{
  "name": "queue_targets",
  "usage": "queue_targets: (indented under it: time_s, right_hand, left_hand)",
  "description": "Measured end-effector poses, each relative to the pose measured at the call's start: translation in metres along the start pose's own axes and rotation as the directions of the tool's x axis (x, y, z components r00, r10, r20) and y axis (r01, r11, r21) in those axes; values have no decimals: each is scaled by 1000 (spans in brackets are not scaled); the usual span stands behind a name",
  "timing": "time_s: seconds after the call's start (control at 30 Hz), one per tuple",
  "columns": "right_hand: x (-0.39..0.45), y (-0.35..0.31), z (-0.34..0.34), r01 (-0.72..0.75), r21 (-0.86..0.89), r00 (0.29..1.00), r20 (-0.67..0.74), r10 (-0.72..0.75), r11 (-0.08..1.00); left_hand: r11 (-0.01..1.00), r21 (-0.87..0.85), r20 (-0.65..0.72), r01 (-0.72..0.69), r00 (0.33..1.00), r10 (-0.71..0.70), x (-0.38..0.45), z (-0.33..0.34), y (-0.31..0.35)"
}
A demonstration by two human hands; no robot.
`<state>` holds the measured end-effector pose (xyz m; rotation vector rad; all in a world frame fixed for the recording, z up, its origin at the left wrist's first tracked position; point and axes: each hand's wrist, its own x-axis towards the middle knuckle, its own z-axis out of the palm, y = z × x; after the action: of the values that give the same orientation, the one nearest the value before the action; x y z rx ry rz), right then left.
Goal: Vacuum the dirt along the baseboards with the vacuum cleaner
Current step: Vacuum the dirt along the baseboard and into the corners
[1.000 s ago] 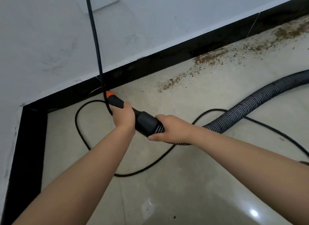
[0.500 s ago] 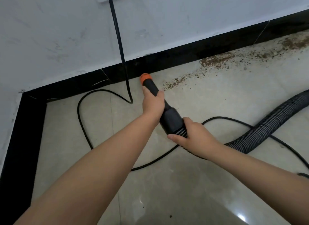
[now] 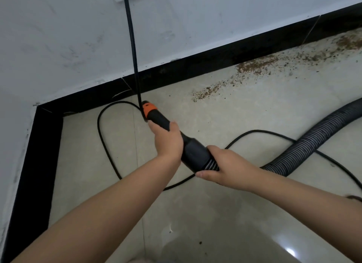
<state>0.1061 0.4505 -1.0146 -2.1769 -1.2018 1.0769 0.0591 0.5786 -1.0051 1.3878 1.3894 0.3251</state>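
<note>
Both hands grasp the black vacuum nozzle with the orange tip, left hand in front, right hand at the ribbed grey hose; the brown dirt along the black baseboard lies well right of the fingers, so I think the tip must next sweep right

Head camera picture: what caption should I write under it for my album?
Two hands, left hand and right hand, hold the vacuum nozzle near the black baseboard, brown dirt waiting.

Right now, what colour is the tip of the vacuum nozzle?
Orange; the nozzle tip shows best in the head view, ahead of the left hand.
</note>
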Motion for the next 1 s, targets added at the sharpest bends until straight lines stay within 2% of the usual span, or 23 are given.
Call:
queue_targets:
  time_s: [0.1, 0.2, 0.4, 0.6, 0.67, 0.77, 0.87, 1.0]
  right_hand:
    - [11, -11, 8, 11, 10, 1000, 22, -11, 1000]
    - [14, -16, 12, -8, 36, 1000, -1, 8, 999]
    - [2, -7, 5, -108, 58, 986, -122, 114, 992]
    - [-23, 10, -8, -185, 59, 949, -248, 194, 981]
    - [-26, 11, -12, -176, 36, 958, -222, 179, 984]
    - [-22, 5, -13, -114, -39, 989, -103, 110, 993]
    - [-15, -8, -3, -36, -33, 999, -37, 34, 999]
    - [-15, -22, 13, -41, 20, 998, -46, 42, 999]
  left_hand:
    - [999, 1, -30, 43, 999, -43, 11, -13, -3]
    - [999, 7, 2, 35, 999, -35, 17, -16, -2]
    - [999, 39, 160, -27, 987, 21, 15, 10, 12]
    - [997, 47, 354, -60, 935, 39, -2, 42, 24]
    - [999, 7, 314, -34, 949, 30, -5, 41, 22]
    - [999, -44, 159, 27, 987, -20, -9, 23, 9]
    - [995, -90, 51, 45, 998, -41, -6, -2, -3]
    - [1000, -18, 86, 22, 996, -21, 1, -12, -5]
